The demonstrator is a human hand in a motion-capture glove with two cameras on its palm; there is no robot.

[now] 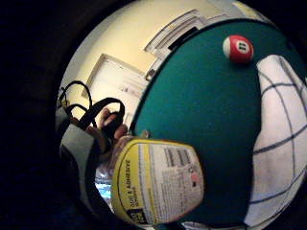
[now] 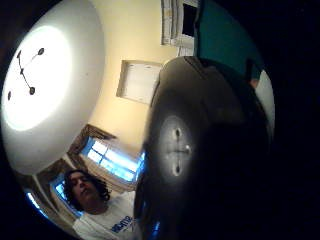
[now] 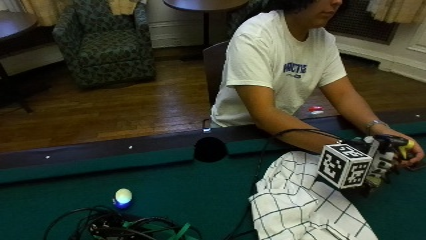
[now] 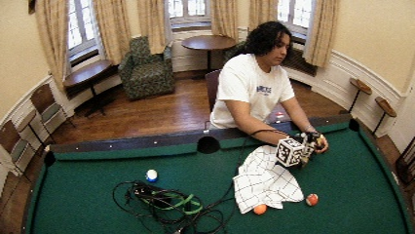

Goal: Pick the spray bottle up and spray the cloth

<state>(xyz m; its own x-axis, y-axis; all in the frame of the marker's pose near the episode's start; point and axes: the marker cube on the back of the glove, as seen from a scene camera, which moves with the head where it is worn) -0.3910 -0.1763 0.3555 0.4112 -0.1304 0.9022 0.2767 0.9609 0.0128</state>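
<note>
Two hands meet on one object in the outside view. The gloved right hand (image 3: pixel 381 165) and the bare left hand (image 3: pixel 407 156) are both at the spray bottle (image 3: pixel 391 145), raised just above the felt near the pool table's (image 3: pixel 166 185) near rail, toward its right end. The right hand's fingers appear curled round the bottle's body; the marker hardware hides most of them. The white checked cloth (image 3: pixel 299 210) lies crumpled on the felt just beside and below the hands. A white-and-blue ball (image 3: pixel 123 196) sits well apart toward the left, by a tangle of cables (image 3: pixel 113 227).

Wide outside view: same arrangement. The cloth (image 4: pixel 264 181) spreads from under the hands toward the table's far edge, where two orange-red balls (image 4: pixel 311 199) rest at its hem.

Little-finger palm view: a yellow-labelled bottle (image 1: pixel 156 184) with fine print fills the area close to the palm, above green felt. The cloth (image 1: pixel 280 143) lies alongside, and a red-striped ball (image 1: pixel 238 49) beyond it.

Thumb palm view: a dark rounded shape blocks most of the field; nothing of the bottle can be identified.

Assessment: the bottle is likely rigid plastic, light to moderate depending on fill, with a smooth label that may slip. The best hold is judged to be the neck under the trigger head, forefinger on the trigger. The cloth is soft and will not resist.
</note>
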